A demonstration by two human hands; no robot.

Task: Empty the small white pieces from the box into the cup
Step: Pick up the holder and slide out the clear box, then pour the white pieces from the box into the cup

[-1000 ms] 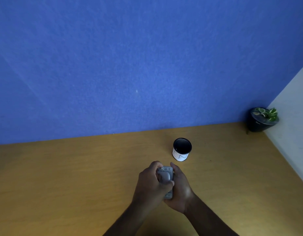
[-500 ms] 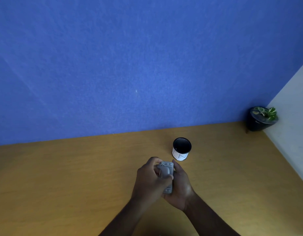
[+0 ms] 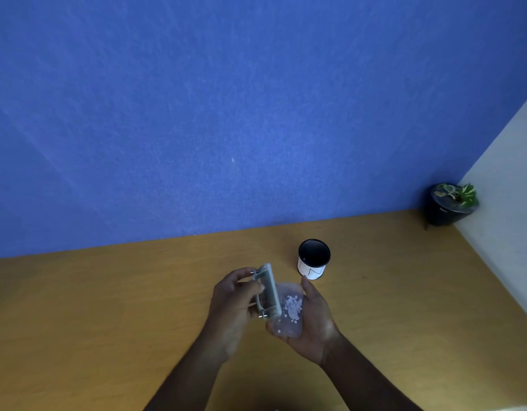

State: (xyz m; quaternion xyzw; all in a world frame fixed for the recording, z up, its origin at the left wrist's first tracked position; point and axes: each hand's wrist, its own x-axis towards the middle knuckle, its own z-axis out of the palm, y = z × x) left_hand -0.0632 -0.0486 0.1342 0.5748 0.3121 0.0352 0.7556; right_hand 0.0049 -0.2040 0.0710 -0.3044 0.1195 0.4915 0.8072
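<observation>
Progress was partial, I judged: my left hand [image 3: 232, 304] gripped the lid [image 3: 268, 292], my right hand [image 3: 312, 324] cradled the box [image 3: 289, 310] of white pieces [image 3: 292, 308]; the cup [image 3: 313, 258], toward the table's [image 3: 108, 321] back edge, awaited pouring.

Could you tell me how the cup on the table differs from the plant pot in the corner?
The cup stands in the open near the hands; the plant pot sits far right in the corner against the walls. The cup has a white outside and dark inside; the plant pot is all dark. The cup shows no contents; the plant pot holds green leaves. Both stand upright on the wooden table, untouched.
</observation>
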